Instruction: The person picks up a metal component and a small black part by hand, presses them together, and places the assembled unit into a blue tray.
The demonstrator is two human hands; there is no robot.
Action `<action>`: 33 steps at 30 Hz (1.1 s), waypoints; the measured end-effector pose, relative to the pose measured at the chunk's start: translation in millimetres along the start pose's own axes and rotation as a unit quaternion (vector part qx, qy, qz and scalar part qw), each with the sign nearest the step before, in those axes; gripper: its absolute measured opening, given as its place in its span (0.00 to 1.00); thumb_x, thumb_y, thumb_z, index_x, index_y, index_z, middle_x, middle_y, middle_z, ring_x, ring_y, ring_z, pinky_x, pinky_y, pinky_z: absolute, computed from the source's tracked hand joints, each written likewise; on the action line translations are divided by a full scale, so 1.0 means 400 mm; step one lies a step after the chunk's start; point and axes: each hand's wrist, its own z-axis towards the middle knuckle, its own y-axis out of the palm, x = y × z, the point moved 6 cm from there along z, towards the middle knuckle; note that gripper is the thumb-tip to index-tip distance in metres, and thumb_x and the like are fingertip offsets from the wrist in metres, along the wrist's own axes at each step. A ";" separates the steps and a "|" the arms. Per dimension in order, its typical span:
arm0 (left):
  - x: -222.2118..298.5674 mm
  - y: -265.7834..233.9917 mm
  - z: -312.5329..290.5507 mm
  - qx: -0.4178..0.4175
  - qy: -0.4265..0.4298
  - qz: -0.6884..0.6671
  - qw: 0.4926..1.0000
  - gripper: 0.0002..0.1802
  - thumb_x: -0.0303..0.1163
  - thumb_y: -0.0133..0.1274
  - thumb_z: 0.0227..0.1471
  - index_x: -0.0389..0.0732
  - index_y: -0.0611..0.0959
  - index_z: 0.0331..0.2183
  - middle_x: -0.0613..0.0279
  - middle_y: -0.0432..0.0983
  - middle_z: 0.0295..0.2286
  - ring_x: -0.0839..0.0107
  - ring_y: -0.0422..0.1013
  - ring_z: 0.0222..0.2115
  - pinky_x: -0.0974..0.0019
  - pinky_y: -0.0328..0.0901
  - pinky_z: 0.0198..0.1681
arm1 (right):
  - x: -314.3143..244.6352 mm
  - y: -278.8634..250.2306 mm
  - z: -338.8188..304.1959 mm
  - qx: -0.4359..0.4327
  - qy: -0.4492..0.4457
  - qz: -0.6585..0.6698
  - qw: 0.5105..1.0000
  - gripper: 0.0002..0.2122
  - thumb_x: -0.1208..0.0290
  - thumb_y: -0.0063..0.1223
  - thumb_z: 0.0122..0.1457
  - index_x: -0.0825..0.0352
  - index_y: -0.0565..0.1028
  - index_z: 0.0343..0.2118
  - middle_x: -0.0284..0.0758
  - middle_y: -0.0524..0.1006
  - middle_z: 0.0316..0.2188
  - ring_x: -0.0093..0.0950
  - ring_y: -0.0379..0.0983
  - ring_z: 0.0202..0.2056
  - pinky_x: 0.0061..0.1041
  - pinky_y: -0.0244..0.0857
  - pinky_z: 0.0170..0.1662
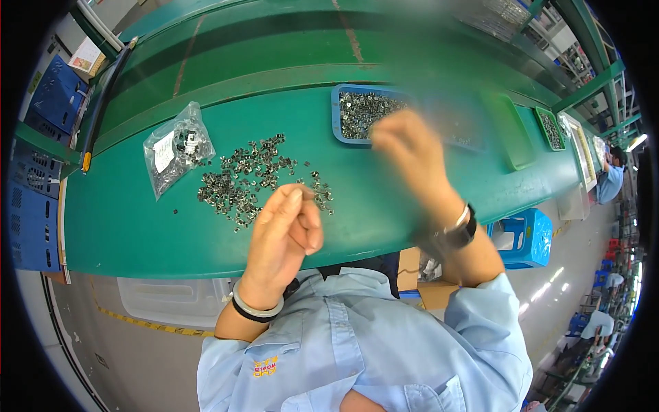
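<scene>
My left hand (285, 223) is held palm up in front of the near side of a loose pile of small metal parts (237, 185). Its thumb and forefinger are pinched together, and whatever sits between them is too small to make out. My right hand (412, 147) is blurred by motion beside the lower right corner of a blue tray (336, 113) filled with similar small metal parts (367, 113). Its fingers look bent, but the smear hides whether they hold anything. A clear plastic bag (175, 151) with more parts lies left of the pile, its open side toward it.
Right of the blue tray are a green tray lid (515, 130) and a small green tray (549, 128) of parts. A green rail (274, 79) runs along the back of the green table (137, 233). Blue bins (41, 220) stand at the left, a blue stool (528, 237) at the right.
</scene>
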 end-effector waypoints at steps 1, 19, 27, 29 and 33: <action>0.007 -0.019 -0.004 0.004 0.012 -0.003 1.000 0.09 0.35 0.42 0.60 0.40 0.71 0.36 0.63 0.69 0.21 0.74 0.62 0.15 0.71 0.55 0.16 | 0.015 -0.010 0.028 0.007 0.012 -0.042 0.999 0.04 0.74 0.55 0.52 0.68 0.75 0.29 0.34 0.75 0.30 0.26 0.72 0.32 0.24 0.66 0.37; 0.000 -0.053 -0.014 -0.026 0.004 -0.056 0.998 0.08 0.32 0.42 0.59 0.38 0.72 0.37 0.61 0.70 0.20 0.75 0.64 0.16 0.72 0.58 0.17 | -0.031 0.155 -0.070 -0.257 -0.170 -0.157 0.938 0.06 0.71 0.57 0.47 0.62 0.76 0.30 0.30 0.71 0.25 0.31 0.68 0.31 0.29 0.64 0.34; -0.012 -0.029 -0.016 -0.004 0.023 0.082 0.996 0.08 0.31 0.45 0.58 0.37 0.72 0.37 0.61 0.71 0.21 0.77 0.65 0.16 0.75 0.58 0.15 | -0.035 0.105 -0.086 -0.229 -0.064 -0.057 0.970 0.06 0.76 0.58 0.47 0.63 0.76 0.30 0.33 0.71 0.25 0.32 0.70 0.30 0.30 0.65 0.33; -0.018 -0.014 -0.014 0.017 0.024 0.160 0.987 0.07 0.30 0.45 0.58 0.37 0.72 0.37 0.62 0.71 0.21 0.78 0.65 0.16 0.76 0.58 0.16 | -0.056 0.092 -0.088 -0.222 -0.044 -0.025 0.974 0.06 0.77 0.57 0.47 0.64 0.75 0.30 0.33 0.71 0.25 0.33 0.70 0.30 0.29 0.65 0.33; -0.020 0.025 0.000 0.027 0.030 0.260 0.965 0.07 0.29 0.46 0.57 0.37 0.72 0.37 0.62 0.71 0.21 0.79 0.65 0.16 0.77 0.59 0.16 | -0.114 0.066 -0.083 -0.195 -0.053 -0.038 0.979 0.06 0.79 0.58 0.46 0.66 0.75 0.29 0.34 0.72 0.26 0.33 0.71 0.29 0.28 0.66 0.31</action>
